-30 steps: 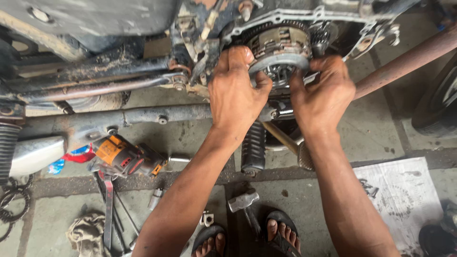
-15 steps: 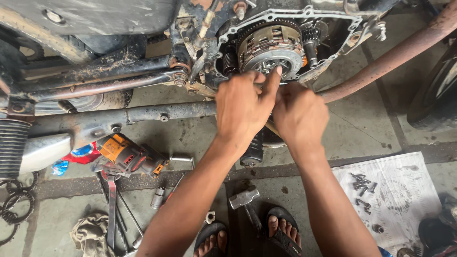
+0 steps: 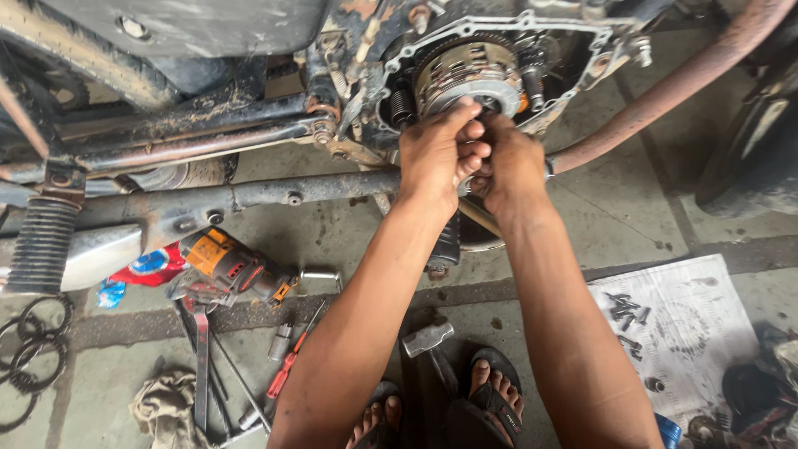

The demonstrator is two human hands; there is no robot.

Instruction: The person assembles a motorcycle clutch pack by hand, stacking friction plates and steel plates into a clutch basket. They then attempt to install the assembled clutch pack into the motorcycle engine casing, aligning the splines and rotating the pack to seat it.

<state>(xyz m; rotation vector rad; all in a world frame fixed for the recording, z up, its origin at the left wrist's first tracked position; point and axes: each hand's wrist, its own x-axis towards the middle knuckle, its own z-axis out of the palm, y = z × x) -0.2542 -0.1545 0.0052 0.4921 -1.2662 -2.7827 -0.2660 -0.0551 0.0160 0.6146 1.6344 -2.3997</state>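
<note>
The left hand (image 3: 436, 154) and right hand (image 3: 511, 162) are pressed together, knuckle to knuckle, at the lower edge of the clutch (image 3: 470, 75) in the open engine case (image 3: 582, 41). The left hand's fingers are curled and its fingertips touch the clutch's round pressure plate; the right hand's fingers are bunched against the left's, pinching something too small and hidden to make out. Whether either hand has a firm grasp on a part cannot be told.

Just above the hands sits the clutch, ringed by its toothed outer basket. To the right of the right hand a rusty pipe (image 3: 665, 91) runs up and away. To the left of the left hand a frame tube (image 3: 249, 195) stretches sideways. Below the forearms, near the sandalled feet (image 3: 490, 391), lies a hammer (image 3: 428, 341). Further left of the left forearm lie an orange drill (image 3: 233, 266), a socket (image 3: 281, 341) and a red screwdriver (image 3: 287, 370). Well to the right of the right forearm, a paper sheet (image 3: 690, 349) bears dark bolts (image 3: 623, 309).
</note>
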